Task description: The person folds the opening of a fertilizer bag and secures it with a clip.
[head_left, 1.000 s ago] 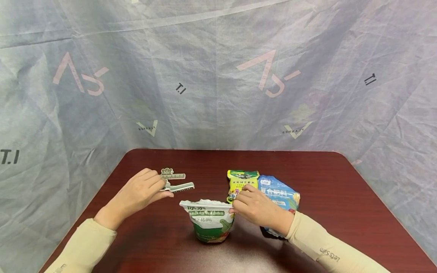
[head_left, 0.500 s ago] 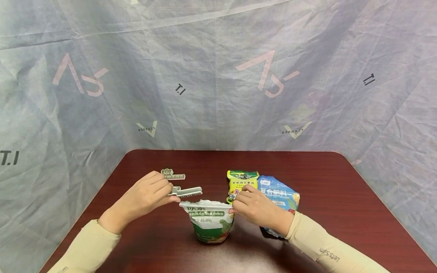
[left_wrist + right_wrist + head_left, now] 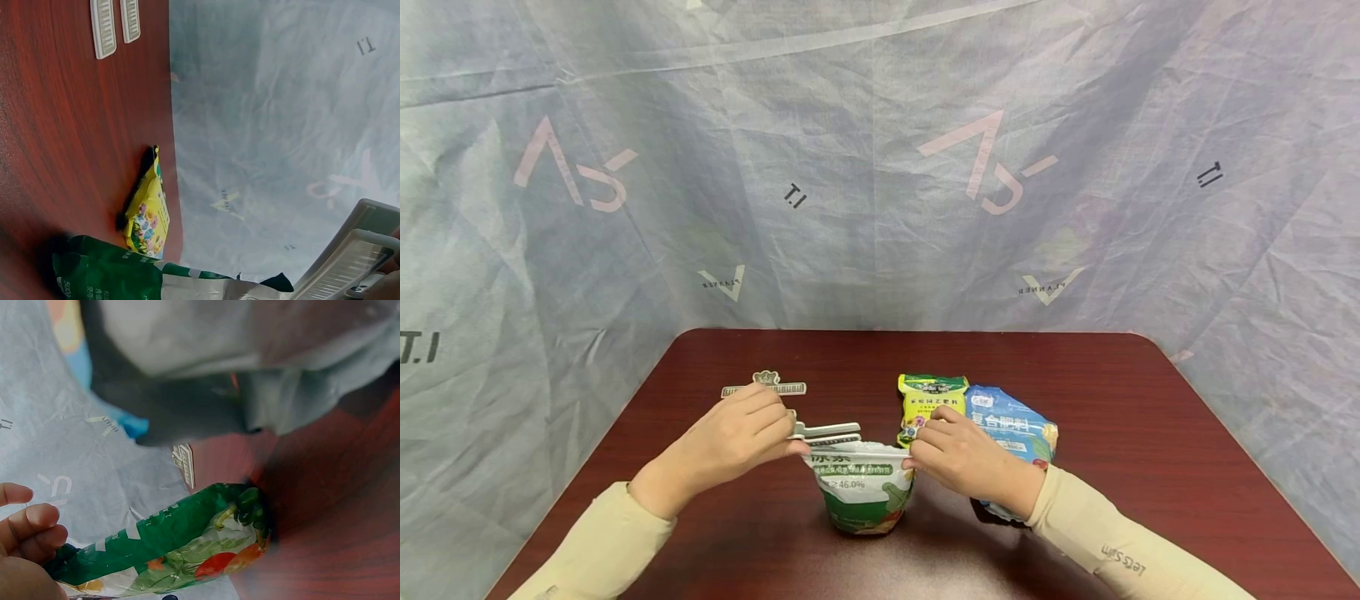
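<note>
Left hand (image 3: 741, 437) holds clip (image 3: 827, 432) at green bag (image 3: 862, 483) top.

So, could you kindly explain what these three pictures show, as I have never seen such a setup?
They are one moment seen by three cameras worn by a person: one on the head, one on each wrist. The head view shows both hands over a dark red table. The left hand holds a pale clip, its jaws apart, at the top of a green bag. The right hand pinches that bag's top edge. A yellow bag and a blue bag lie behind, and a second clip lies behind the left hand. The wrist views show the same things close up.
</note>
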Demonstrator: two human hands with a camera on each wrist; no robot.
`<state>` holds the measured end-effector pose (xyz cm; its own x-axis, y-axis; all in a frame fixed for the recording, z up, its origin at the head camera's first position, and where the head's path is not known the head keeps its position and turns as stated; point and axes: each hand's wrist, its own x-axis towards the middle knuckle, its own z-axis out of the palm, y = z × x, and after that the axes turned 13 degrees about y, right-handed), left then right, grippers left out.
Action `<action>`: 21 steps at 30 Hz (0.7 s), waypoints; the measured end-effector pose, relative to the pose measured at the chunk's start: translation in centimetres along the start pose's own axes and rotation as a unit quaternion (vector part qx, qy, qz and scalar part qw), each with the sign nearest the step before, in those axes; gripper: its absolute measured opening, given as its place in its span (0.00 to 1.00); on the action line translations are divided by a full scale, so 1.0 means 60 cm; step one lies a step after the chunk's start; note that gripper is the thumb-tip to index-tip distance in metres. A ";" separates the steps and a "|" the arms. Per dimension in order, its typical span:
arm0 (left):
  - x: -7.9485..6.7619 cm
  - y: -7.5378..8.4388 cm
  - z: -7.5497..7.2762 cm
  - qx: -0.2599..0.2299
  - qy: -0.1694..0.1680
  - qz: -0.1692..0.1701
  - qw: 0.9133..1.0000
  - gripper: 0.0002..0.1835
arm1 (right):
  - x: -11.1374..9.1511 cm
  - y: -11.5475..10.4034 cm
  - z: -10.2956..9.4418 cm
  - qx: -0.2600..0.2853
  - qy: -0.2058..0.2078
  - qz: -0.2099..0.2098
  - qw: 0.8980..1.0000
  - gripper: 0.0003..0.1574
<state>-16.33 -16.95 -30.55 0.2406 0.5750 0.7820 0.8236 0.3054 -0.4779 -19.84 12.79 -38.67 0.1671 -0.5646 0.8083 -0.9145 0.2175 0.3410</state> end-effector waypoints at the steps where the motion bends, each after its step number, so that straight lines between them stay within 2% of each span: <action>1: 0.001 0.001 0.001 0.000 0.002 0.003 1.000 0.17 | 0.000 0.000 0.000 0.000 0.002 -0.001 1.000 0.18; 8: 0.009 0.003 0.009 0.003 0.011 0.024 1.000 0.17 | 0.000 -0.001 0.001 0.002 0.005 0.001 1.000 0.19; 21: 0.016 0.011 0.021 -0.041 -0.004 0.026 0.999 0.16 | 0.001 -0.002 -0.001 0.005 -0.012 0.012 1.000 0.17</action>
<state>-16.19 -15.19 -30.62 0.2799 0.5945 0.7538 0.8493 0.2127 -0.4831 -19.70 12.76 -38.64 0.1366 -0.5782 0.8044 -0.9218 0.2231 0.3170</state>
